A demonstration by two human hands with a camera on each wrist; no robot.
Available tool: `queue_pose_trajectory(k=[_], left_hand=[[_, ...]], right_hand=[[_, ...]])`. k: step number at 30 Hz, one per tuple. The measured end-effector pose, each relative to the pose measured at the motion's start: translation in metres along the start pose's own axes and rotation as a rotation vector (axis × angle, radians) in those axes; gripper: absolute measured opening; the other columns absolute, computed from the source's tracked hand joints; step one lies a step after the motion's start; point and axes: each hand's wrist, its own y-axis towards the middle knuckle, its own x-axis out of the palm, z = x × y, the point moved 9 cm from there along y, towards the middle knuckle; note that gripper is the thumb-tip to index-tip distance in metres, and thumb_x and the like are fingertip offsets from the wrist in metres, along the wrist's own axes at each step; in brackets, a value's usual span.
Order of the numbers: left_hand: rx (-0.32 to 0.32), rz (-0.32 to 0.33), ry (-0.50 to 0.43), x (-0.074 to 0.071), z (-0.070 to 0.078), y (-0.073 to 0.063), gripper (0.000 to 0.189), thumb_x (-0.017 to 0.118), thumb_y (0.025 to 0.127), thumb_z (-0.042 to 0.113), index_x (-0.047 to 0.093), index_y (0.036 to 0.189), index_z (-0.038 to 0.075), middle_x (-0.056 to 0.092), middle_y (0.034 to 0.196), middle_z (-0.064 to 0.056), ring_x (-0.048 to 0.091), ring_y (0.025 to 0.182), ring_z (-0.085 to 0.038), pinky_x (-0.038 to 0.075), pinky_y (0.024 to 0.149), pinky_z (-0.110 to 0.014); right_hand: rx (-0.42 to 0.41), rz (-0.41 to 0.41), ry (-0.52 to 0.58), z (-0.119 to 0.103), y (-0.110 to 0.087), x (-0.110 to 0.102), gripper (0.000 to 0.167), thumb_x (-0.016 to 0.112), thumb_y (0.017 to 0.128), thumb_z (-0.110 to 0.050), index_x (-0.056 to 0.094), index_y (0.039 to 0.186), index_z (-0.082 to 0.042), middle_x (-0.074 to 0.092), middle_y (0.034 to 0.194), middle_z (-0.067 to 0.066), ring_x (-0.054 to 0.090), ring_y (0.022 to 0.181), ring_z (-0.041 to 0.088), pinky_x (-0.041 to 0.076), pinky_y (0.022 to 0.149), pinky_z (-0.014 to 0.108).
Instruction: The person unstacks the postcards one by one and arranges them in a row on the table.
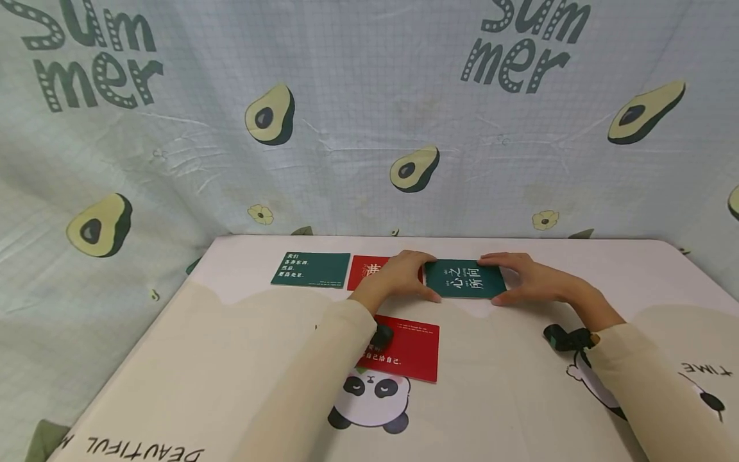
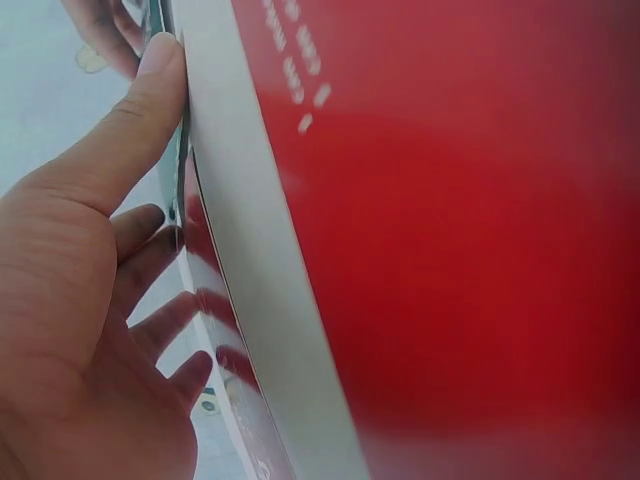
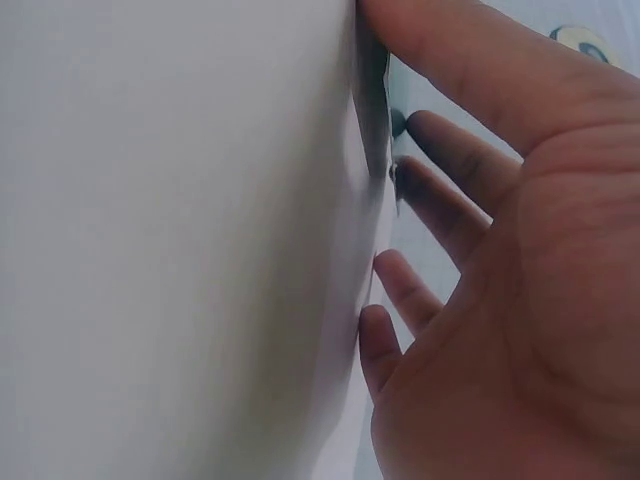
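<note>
Both hands hold a green card (image 1: 464, 279) with white characters at the far part of the table. My left hand (image 1: 398, 276) grips its left end, thumb at the near edge and index finger at the far edge. At the right end, my right hand (image 1: 534, 282) spans the same two edges with thumb and index finger. Left of that card lies a red card (image 1: 360, 266), partly hidden by the left hand. The left wrist view shows the left thumb (image 2: 160, 75) against the card's edge; in the right wrist view the other right fingers (image 3: 410, 290) are spread.
Another green card (image 1: 312, 269) lies farther left in the row. Nearer, a second red card (image 1: 412, 350) lies partly under the left wrist and its dark camera (image 1: 382, 336). A patterned cloth (image 1: 346, 128) hangs behind the table (image 1: 491, 385).
</note>
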Motion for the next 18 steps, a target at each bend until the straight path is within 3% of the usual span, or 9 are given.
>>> queue_pose_trajectory(k=[18], left_hand=[[0.016, -0.008, 0.023, -0.0014, 0.0000, -0.0035, 0.083, 0.081, 0.072, 0.038, 0.044, 0.144, 0.019, 0.045, 0.141, -0.002, 0.035, 0.132, -0.018, 0.040, 0.102, -0.036]], right_hand=[[0.038, -0.013, -0.008, 0.0023, -0.0019, 0.0046, 0.079, 0.076, 0.079, -0.040, 0.040, 0.145, -0.016, 0.025, 0.151, 0.017, 0.015, 0.134, 0.043, 0.018, 0.100, 0.071]])
